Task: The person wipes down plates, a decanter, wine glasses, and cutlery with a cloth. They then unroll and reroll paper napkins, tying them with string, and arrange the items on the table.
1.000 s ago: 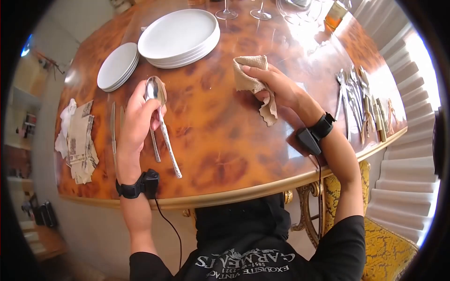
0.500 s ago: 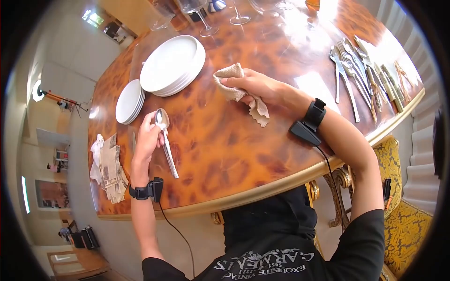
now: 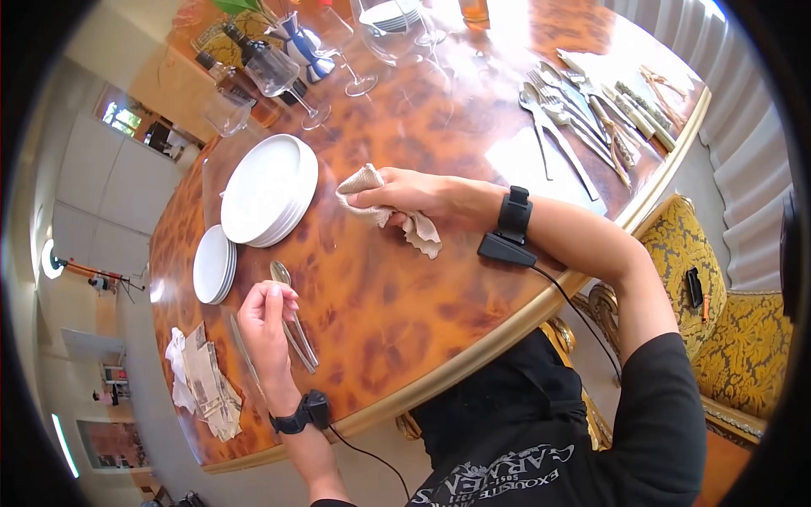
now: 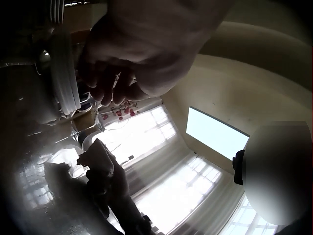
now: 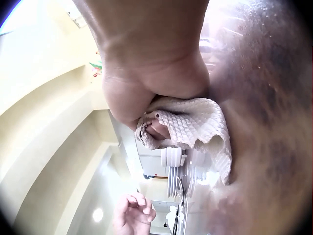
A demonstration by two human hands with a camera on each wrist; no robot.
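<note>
My right hand (image 3: 414, 193) grips a bunched beige waffle-weave cloth (image 3: 363, 182) above the table, one loose end of it hanging down. In the right wrist view the cloth (image 5: 200, 122) wraps around the fingers. My left hand (image 3: 269, 325) is raised with its fingers loosely curled and nothing seen in them. Behind it a silver spoon (image 3: 280, 272) lies on the table, its middle hidden by the hand. A second utensil's handle lies right alongside the spoon's. To the left of the hand lies a knife (image 3: 247, 359).
Stacked large white plates (image 3: 269, 186) and small plates (image 3: 213, 264) stand beyond the left hand. Patterned paper napkins (image 3: 207, 380) lie at the left edge. Wine glasses (image 3: 361, 84) and bottles (image 3: 241, 84) stand at the back. Assorted cutlery (image 3: 574, 118) lies at the right.
My left hand has let go of the spoon, which now lies on the table beside another utensil. My right hand keeps the cloth. The head view has turned, showing more glasses and bottles.
</note>
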